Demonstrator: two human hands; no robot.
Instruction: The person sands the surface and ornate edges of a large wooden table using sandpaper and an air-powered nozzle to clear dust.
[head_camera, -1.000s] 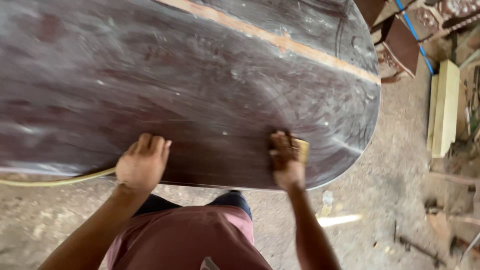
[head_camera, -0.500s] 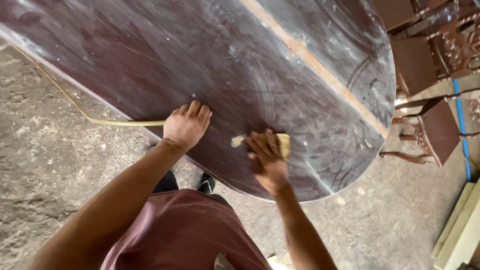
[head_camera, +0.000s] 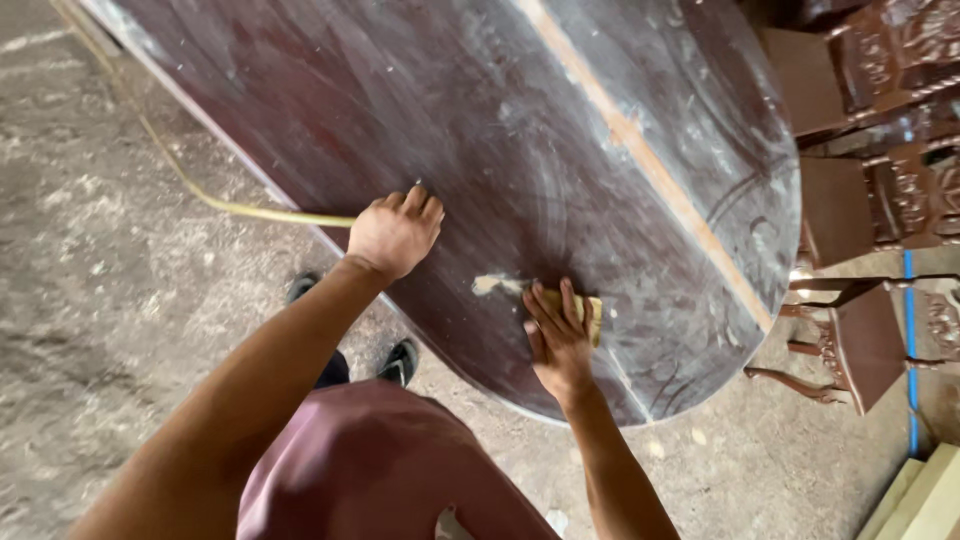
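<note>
**Sandpaper pad under the right hand, near the rounded end of the tabletop**

Sandpaper pad (head_camera: 588, 312), a small yellowish piece, lies flat on the dark oval tabletop (head_camera: 480, 130), close to its near edge. The right hand (head_camera: 558, 340) presses on it with fingers spread and extended, palm down; only the pad's far end shows past the fingertips, at about 1 o'clock from the hand's middle. A pale smear of dust (head_camera: 492, 284) sits on the wood at roughly 10 o'clock from that hand, just beside the pad.

The left hand (head_camera: 393, 235) rests on the tabletop at its near edge, fingers loosely curled downward, holding nothing that can be seen. It lies at about 10 o'clock from the right hand, apart from the pad. The right hand is plainly the one on the pad.

The tabletop's long axis runs from about 11 o'clock to 5 o'clock in the head view, and a bare light-wood stripe (head_camera: 640, 160) follows the same line beyond both hands.

A yellow hose (head_camera: 250, 212) passes under the table edge by the left hand. Carved dark chairs (head_camera: 860, 330) stand at 3 o'clock on the dusty floor (head_camera: 110, 300).
</note>
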